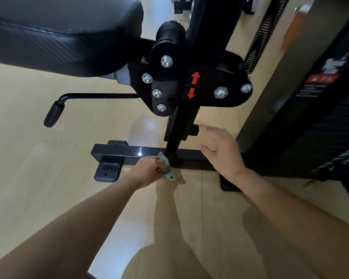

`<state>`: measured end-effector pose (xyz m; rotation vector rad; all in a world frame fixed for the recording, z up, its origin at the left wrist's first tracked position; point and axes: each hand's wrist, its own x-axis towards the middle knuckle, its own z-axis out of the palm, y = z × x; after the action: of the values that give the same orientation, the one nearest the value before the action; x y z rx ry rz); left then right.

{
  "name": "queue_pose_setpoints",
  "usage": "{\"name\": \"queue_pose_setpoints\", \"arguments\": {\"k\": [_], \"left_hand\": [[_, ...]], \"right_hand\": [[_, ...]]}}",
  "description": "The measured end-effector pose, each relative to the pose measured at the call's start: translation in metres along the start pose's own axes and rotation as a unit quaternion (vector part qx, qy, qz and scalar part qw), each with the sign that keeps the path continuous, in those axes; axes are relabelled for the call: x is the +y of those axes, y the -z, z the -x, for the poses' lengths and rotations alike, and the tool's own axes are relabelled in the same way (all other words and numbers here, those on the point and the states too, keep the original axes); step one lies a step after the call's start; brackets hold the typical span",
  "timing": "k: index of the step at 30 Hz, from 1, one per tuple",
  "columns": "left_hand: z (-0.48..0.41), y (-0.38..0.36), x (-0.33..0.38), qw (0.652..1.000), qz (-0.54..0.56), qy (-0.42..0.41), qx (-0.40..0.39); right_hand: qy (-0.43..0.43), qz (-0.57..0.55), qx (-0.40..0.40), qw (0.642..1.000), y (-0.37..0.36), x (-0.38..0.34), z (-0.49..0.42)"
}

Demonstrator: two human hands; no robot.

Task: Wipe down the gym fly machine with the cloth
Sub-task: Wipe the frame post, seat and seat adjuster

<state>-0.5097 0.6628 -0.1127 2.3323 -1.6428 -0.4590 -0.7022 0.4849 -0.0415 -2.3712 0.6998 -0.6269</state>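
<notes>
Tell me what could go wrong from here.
The left hand holds the cloth bunched small at the joint of base bar and upright post; knuckles may scrape metal. The open right hand hovers by the post under the seat carriage; fingers might get pinched if it slides.

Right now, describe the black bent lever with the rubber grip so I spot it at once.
Start at the black padded seat at top left. Under it, a thin black bent metal lever runs left from the bolted black bracket plate. Unlike the square black floor bar below, it is round and ends in a thick grip.
</notes>
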Motion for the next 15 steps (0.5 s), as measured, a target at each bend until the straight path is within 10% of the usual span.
{"name": "queue_pose_setpoints", "arguments": {"k": [9, 15], "left_hand": [[-0.044, -0.009, 0.083, 0.991, 0.040, -0.100, 0.076], [-0.086, -0.025, 0.105, 0.995, 0.003, 0.011, 0.097]], "right_hand": [[-0.126, -0.037, 0.309, 0.942, 0.101, 0.016, 0.048], [-0.129, -0.078, 0.272, 0.950, 0.124, 0.030, 0.033]]}}
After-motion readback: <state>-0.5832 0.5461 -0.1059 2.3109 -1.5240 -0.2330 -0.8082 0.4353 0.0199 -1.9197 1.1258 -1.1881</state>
